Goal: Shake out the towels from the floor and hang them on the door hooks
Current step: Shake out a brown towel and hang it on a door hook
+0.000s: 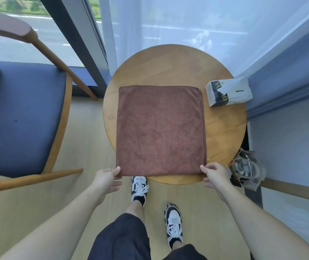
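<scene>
A brown towel point(160, 130) lies flat on a round wooden table point(223, 126), with its near edge hanging just over the table's front. My left hand point(107, 180) pinches the towel's near left corner, thumb on top and fingers below. My right hand point(215, 175) pinches the near right corner the same way. No door hooks are in view.
A tissue box point(228, 93) stands at the table's right edge. A blue-cushioned wooden chair point(18, 117) is to the left. Behind the table are a window and a sheer curtain point(187, 25). A bagged metal item point(245, 168) sits on the floor at right, against the wall.
</scene>
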